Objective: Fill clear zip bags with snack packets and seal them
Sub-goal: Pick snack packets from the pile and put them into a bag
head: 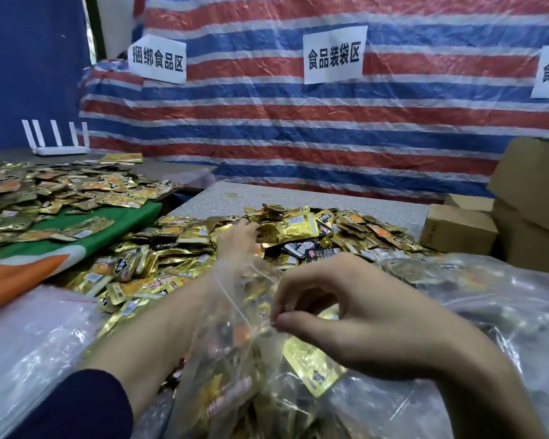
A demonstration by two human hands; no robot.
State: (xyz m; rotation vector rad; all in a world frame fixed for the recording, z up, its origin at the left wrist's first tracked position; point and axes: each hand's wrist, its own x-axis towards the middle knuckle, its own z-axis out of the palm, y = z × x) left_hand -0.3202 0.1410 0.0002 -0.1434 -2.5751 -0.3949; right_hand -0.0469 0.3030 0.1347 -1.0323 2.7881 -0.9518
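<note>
1. The left hand [236,240] is stretched to the far side, onto the heap of gold foil snack packets [346,229] on the grey speckled table [298,194]. Its fingers bend down into the packets. I cannot tell whether they have closed on one, because their tips are buried.

2. The right hand [362,315] stays near the body. Its thumb and forefinger [286,289] are pressed together on the rim of the clear plastic zip bag [229,353], while the other fingers are loosely arched above it.

3. The clear plastic zip bag sits nearest of all, between the two forearms, and is already partly loaded with gold packets. Its film rises on the far side and hazes the left wrist.

4. The coming move turns on this relation: the loose packets lie beyond the bag's mouth, and the mouth lies nearer and slightly right of the left hand. The left hand is the one at the heap, and the right is well apart from it (and busy with the rim anyway).

5. My judgement is that the next move is a draw straight back toward the near side, with the left hand dropping into the opening beside the pinching fingers. The zip track appears to run slantwise from far left to the pinch, so the load should enter across it.

6. The bag is not yet sealed.
</note>
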